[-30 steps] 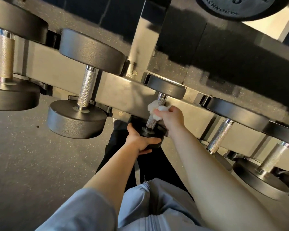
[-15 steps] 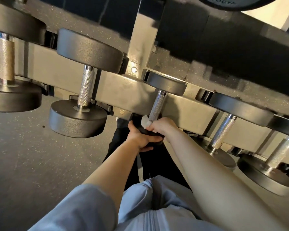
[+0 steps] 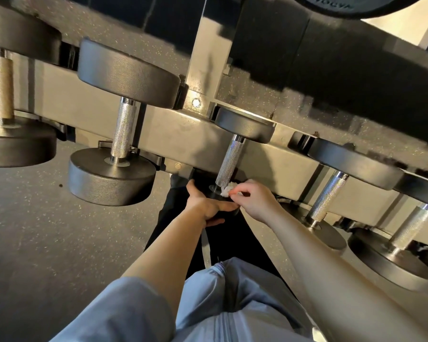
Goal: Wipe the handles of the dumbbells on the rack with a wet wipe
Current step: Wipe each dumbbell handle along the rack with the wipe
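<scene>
Right hand (image 3: 253, 202) is pinching a balled white wet wipe (image 3: 227, 190) between thumb and fingertips, pressing it at the bottom of the knurled handle (image 3: 229, 164) where the bar meets the near head; left hand (image 3: 206, 206) is gripping the rim of that near head (image 3: 229, 211), fingers curled under it, seemingly steadying the small dumbbell; its far head (image 3: 245, 128) is sitting against the grey rack (image 3: 173, 130); a bigger dumbbell handle (image 3: 123, 130) is standing to the left, another handle (image 3: 328, 196) to the right, further ones beyond on both sides, all resting in the rack's cradles; speckled floor (image 3: 35, 238) is lying below. Risks, as judged: the wipe is bunched small, so it may be skimming only one side of the bar and missing the rest of the knurling; the rough knurl could be shredding the tissue and leaving lint; the left hand's fingers are sitting under the head, so any rolling of the dumbbell in its cradle could be pinching them; a damp bar could be turning slippery. Containers: none in view beyond the rack cradles, each holding one dumbbell; no wipe packet or bin is showing.
</scene>
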